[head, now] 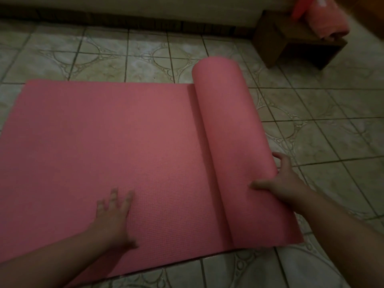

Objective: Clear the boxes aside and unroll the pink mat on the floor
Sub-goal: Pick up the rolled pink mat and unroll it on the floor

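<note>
Currently pink mat (116, 142) is partly unrolled on the tiled floor (332, 113), flat section to the left, remaining roll (234, 132) on the right. My left hand (113, 215) lies flat on the flat part, fingers spread. My right hand (280, 181) grips the roll's near end, thumb on top.

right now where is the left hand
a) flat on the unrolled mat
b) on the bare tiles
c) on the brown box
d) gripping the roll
a: the left hand lies with fingers spread on the flat part of the mat, while the right hand holds the roll.
</note>
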